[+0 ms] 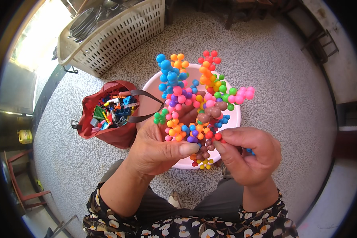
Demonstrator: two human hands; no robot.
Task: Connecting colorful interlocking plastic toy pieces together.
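One left hand [156, 146] gripped a multicoloured assembly [204, 117] of ball-tipped plastic pieces, thumb laid across its lower front. One right hand [250, 154] pinched a small red piece [217, 136] between thumb and forefinger at the assembly's lower right edge, nearer that edge than the left; whether the piece was joined could not be determined. The assembly's long axis ran away from the body. Beneath it stood a pink basin [151, 84]; leftward, a red bag [121, 137] of toy bricks [116, 111]; farther off, a white perforated basket [119, 47].
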